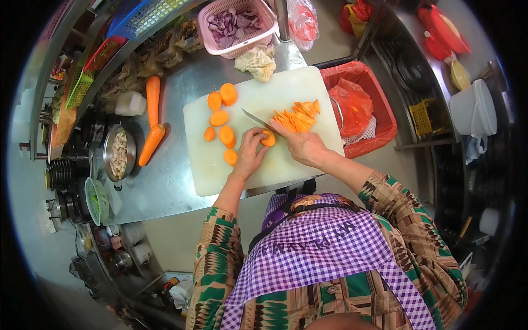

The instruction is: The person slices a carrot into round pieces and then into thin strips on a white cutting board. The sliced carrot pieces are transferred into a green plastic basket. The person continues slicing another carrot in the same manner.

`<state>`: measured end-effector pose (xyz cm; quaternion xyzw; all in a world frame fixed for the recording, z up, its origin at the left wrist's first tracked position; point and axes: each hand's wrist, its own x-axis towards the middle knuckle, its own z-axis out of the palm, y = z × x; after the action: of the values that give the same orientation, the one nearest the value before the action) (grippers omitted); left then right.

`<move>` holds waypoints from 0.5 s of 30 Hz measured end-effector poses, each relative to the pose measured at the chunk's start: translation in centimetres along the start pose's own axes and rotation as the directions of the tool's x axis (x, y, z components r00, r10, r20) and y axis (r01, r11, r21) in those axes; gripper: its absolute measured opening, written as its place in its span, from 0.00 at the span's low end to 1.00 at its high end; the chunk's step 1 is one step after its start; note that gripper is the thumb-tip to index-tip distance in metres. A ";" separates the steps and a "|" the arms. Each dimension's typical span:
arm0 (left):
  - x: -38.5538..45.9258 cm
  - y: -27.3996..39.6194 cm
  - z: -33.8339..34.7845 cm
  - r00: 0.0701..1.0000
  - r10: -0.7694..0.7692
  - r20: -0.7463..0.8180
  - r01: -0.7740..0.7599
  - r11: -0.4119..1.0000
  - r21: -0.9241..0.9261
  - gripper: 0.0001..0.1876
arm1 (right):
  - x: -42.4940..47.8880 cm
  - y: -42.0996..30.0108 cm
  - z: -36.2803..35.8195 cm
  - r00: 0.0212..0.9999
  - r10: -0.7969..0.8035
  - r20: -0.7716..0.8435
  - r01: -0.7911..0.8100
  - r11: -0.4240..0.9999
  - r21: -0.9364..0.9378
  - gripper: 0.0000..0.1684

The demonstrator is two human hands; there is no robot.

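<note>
My right hand [304, 145] is closed on a kitchen knife [256, 119], its blade pointing up and left over the white cutting board [206, 177]. My left hand [250, 149] pinches a carrot piece [269, 139] against the board, just beside the blade. Beyond my right hand lies a heap of cut carrot strips [298, 117]. Several thick carrot chunks [227, 136] stand or lie on the board's left half. Two whole peeled carrots [153, 101] rest on the steel table left of the board. My right hand hides the knife's handle.
A pink basket of sliced red onion [270, 29] and a crumpled cloth [258, 62] are behind the board. At the left are a steel bowl of pale pieces [108, 154] and a green strainer [88, 198]. A red-lined bin [381, 136] adjoins the board's right side.
</note>
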<state>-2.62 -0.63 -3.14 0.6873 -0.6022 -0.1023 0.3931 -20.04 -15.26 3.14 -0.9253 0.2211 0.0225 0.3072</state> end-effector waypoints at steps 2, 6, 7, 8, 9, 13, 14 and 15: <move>0.0 -0.4 -0.1 0.999 0.000 0.040 0.000 1.000 -0.005 0.20 | 0.3 -0.2 -0.4 0.999 0.026 0.037 -0.025 0.999 -0.034 0.47; 0.5 -0.5 0.1 0.998 0.028 0.051 -0.028 1.000 0.007 0.22 | -0.4 -1.2 -2.4 0.997 -0.002 0.074 0.008 0.997 -0.078 0.50; 0.2 -0.5 0.3 0.999 0.032 0.036 -0.032 0.999 0.002 0.22 | -0.9 -1.9 -3.1 0.994 0.005 0.108 0.007 0.994 -0.112 0.51; 0.1 -1.1 0.5 0.998 0.057 0.020 -0.058 0.998 0.015 0.23 | -1.5 -2.7 -3.9 0.990 0.013 0.142 0.008 0.989 -0.145 0.51; 0.4 -0.9 0.4 0.997 0.065 0.032 -0.065 0.998 0.000 0.22 | -1.9 -3.0 -4.4 0.985 0.030 0.172 0.001 0.984 -0.179 0.52; 0.5 -0.4 0.0 0.996 0.071 0.054 -0.069 0.997 -0.036 0.22 | -0.5 -1.6 -1.5 0.987 0.075 0.144 -0.055 0.989 -0.138 0.52; 0.7 -0.6 0.1 0.996 0.072 0.054 -0.070 0.997 -0.039 0.21 | 0.1 -1.4 -1.1 0.988 0.082 0.133 -0.066 0.991 -0.119 0.52; 0.5 -0.7 0.1 0.996 0.072 0.049 -0.069 0.997 -0.042 0.21 | 0.6 -2.1 -1.2 0.988 0.083 0.128 -0.072 0.993 -0.092 0.51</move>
<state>-2.03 -1.18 -3.52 0.6547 -0.6336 -0.1180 0.3950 -18.75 -14.67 5.20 -0.9251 0.2349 0.1049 0.2794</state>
